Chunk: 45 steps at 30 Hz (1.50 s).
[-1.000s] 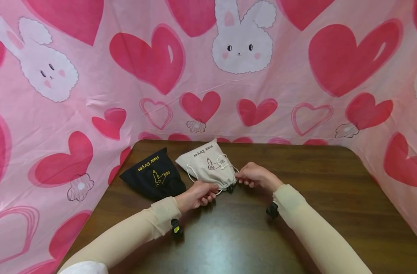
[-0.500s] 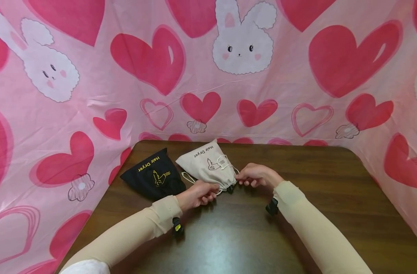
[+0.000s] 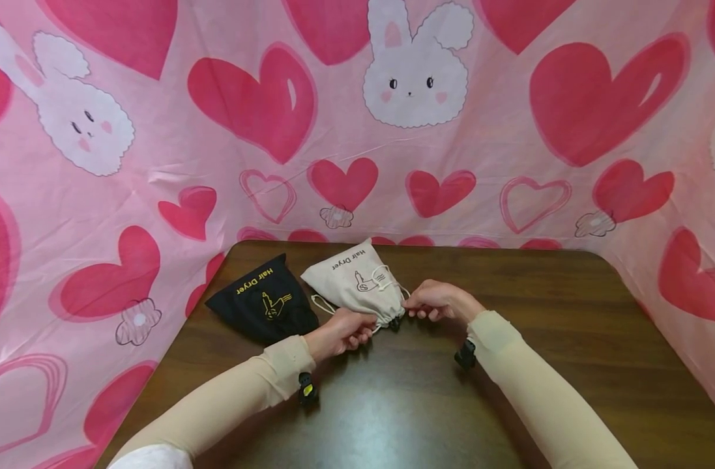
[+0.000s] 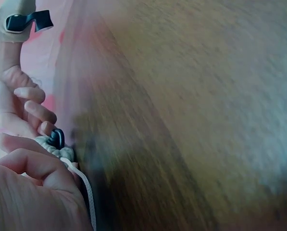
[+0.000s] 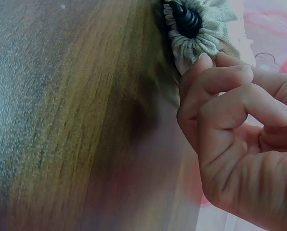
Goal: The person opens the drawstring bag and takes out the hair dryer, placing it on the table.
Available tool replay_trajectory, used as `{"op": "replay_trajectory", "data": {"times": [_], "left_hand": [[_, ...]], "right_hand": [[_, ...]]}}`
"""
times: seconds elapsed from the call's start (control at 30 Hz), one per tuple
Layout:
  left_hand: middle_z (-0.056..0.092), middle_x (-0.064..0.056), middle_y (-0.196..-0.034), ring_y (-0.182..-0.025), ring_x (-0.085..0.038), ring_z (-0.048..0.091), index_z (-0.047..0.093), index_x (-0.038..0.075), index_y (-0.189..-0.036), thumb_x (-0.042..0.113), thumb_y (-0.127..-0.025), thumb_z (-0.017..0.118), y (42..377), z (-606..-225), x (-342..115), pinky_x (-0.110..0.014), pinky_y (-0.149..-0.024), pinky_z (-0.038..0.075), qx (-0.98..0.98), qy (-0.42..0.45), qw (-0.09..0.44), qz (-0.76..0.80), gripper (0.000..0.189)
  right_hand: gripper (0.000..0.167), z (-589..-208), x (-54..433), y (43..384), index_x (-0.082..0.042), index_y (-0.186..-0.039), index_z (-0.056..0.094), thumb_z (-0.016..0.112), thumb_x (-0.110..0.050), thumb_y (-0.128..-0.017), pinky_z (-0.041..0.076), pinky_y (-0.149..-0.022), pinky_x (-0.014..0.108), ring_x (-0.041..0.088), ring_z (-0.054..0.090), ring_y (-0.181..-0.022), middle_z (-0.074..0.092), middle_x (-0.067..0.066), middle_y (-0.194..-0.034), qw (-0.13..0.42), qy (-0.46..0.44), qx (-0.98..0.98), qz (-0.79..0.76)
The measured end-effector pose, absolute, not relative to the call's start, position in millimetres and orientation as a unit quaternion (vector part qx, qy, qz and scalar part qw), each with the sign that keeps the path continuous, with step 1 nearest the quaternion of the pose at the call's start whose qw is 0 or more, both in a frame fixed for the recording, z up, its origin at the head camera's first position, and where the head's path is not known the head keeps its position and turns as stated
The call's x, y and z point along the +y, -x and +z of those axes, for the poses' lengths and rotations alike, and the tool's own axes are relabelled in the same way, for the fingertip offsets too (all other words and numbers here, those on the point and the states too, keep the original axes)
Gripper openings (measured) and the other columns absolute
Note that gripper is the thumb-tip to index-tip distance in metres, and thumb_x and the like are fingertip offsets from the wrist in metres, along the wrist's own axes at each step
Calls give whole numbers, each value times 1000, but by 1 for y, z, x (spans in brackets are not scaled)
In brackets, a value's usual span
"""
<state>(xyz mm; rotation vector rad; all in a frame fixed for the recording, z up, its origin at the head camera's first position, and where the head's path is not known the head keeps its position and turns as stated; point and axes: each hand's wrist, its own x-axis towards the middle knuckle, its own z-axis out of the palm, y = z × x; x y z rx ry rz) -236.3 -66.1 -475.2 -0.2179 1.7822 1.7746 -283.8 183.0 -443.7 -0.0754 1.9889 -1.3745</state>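
Observation:
A cream drawstring bag [image 3: 354, 277] printed "Hair Dryer" lies on the table, its gathered mouth toward me. My left hand [image 3: 342, 332] pinches the left side of that mouth, and a white cord [image 4: 85, 187] hangs beside its fingers in the left wrist view. On the other side, my right hand [image 3: 442, 299] pinches the gathered cloth between thumb and fingertip. Between the hands, a black ribbed piece [image 5: 186, 20] shows in the bag's narrow opening; the rest of the contents is hidden. A black bag [image 3: 266, 303] with yellow "Hair Dryer" print lies to the left, partly behind my left hand.
The brown wooden table [image 3: 556, 352] has rounded far corners. A pink cloth [image 3: 480, 143] with hearts and rabbits hangs behind it and along both sides. Black wrist devices sit under both forearms.
The loose white cord loop at the bag's left side has dropped outward onto the table, toward the black bag. Both hands have stayed almost still at the bag's mouth.

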Motion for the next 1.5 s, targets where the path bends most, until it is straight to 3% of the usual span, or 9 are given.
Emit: {"op": "replay_trajectory", "data": {"times": [1.0,1.5], "left_hand": [[57,1,-61,-47,-3,48,63,5,-80,10,-100,67,242,-479,-64,-15,-40,32,695,80,291,652,21],[51,2,-57,-45,-3,41,68,2,-79,7,-97,66,241,-478,-65,-16,-38,25,701,91,290,646,19]], "right_hand": [[26,-447,177,285,1,-79,65,65,-13,-101,32,-45,16,6,42,-52,57,3,-66,333,37,792,-510],[28,-447,180,284,0,-77,64,64,-13,-102,33,-46,17,6,42,-53,53,2,-65,322,41,798,-508]]}}
